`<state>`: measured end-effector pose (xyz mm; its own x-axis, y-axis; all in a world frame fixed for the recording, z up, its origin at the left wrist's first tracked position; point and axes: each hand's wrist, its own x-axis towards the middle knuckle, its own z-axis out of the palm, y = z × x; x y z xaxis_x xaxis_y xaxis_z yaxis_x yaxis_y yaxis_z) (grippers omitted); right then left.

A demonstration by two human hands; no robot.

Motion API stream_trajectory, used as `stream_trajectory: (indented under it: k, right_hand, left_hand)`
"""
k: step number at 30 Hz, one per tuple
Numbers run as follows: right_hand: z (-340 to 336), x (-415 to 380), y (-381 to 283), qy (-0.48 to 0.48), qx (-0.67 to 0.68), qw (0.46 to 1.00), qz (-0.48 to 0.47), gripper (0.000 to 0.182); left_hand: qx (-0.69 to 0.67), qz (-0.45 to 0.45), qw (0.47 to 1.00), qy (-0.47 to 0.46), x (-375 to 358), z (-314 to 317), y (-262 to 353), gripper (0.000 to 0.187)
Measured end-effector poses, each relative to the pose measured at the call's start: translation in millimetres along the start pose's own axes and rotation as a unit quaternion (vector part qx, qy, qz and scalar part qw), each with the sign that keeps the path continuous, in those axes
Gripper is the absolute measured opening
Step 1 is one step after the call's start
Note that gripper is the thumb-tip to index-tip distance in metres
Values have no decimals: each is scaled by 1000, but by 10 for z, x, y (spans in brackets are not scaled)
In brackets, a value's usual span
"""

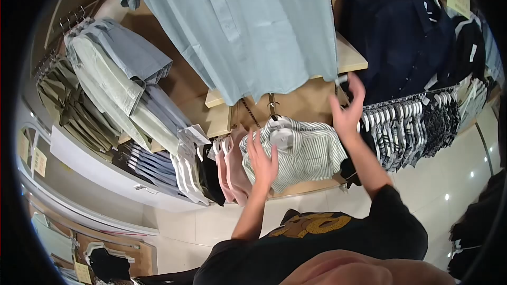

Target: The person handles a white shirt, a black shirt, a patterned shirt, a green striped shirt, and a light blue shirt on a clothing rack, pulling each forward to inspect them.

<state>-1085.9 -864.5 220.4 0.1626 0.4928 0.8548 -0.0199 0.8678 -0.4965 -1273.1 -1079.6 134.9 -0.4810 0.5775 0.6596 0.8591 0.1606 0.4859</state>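
A white and dark striped shirt hangs facing me on a hanger, below a large light blue shirt. My left hand lies against the left side of the striped shirt, its fingers stretched out. To the right, my right hand is raised above the striped shirt's shoulder, thumb and fingers apart, with nothing between them. Its fingertips come close to the end of the wooden shelf and the lower corner of the light blue shirt.
Pink garments hang just left of the striped shirt. Navy shirts hang at upper right, above patterned garments on white hangers. Pale and grey-blue clothes and olive garments hang at left. A white cabinet stands below them.
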Motion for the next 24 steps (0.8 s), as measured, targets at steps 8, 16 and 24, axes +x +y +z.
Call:
stream_trajectory:
  k: [8,16,24]
  right_hand:
    - [420,634,-1121,-246,60,952,-171,25]
    - [300,1025,-911,-41,-81,983,-158,51]
    - [617,1139,-577,-170,1,981,97,33]
  left_hand:
    - [-223,176,955,88,1558,-782,1774,64]
    - [-240,105,913,314,1818,-1625,1101,26]
    - [-151,73,944,285,1767,-1826,1047,35]
